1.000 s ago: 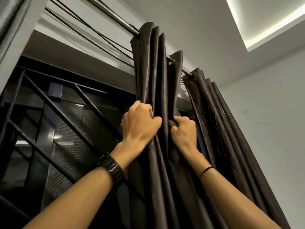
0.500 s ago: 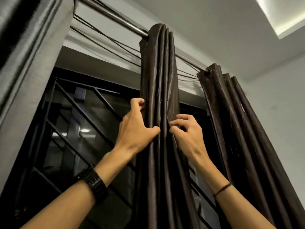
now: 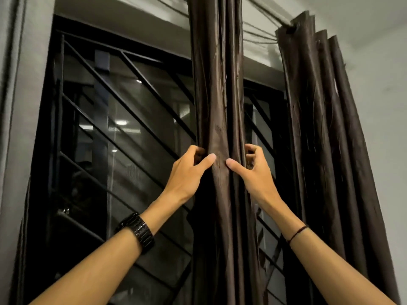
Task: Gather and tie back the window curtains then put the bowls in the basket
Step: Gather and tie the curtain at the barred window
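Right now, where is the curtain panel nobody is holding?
Head view: the loose curtain panel hangs bunched at far right beside the wall, apart from the middle curtain.

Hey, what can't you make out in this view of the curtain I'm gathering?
- Head view: top of the gathered curtain, cut off by the upper edge.
- Fingertips of left hand and right hand, hidden behind its folds.
- The bowls and basket: out of frame.
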Available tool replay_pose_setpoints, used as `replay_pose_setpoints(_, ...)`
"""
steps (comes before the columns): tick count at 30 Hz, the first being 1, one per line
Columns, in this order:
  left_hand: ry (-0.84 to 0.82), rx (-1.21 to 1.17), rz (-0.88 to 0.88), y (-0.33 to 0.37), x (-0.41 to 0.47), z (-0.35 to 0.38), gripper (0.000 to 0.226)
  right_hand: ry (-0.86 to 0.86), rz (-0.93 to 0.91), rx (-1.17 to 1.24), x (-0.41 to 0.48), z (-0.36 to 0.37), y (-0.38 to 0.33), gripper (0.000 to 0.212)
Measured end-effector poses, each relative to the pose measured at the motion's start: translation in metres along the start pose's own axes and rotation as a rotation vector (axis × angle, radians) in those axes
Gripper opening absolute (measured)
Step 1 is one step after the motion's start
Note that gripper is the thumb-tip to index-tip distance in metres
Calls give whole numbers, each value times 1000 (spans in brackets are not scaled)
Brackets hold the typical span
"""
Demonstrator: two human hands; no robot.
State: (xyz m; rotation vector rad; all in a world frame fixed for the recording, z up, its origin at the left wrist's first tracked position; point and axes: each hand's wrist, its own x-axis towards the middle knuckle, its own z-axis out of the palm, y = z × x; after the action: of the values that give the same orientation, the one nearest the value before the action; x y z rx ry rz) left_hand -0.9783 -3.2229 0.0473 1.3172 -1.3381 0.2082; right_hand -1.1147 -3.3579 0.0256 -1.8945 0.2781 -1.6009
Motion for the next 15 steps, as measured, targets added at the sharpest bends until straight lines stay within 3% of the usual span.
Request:
replay_pose_setpoints(4,-36,-19,-136,-44,-31,10,25,73,-86,-75,-37,-2,10,78)
replay_pose_setpoints(6,-46,63,-152,-65,-41,13,21,74,-127,-140,-57,-2,9,96)
replay_pose_setpoints(9,-5,260,-146,-87,-52,15,45,-19,-172,-338,-86,8,5,122)
replay_pose_setpoints(11,43,266,-190,-96,-57,15,56,-88,-155,-490,-101,20,5,132)
replay_pose_setpoints(13,93,222,-250,-102,-59,14,59,-109,-115,-504,-108,34,19,132)
replay_pose_setpoints(15,147,251,-270,-106,-60,14,54,-86,-59,-365,-110,44,36,121)
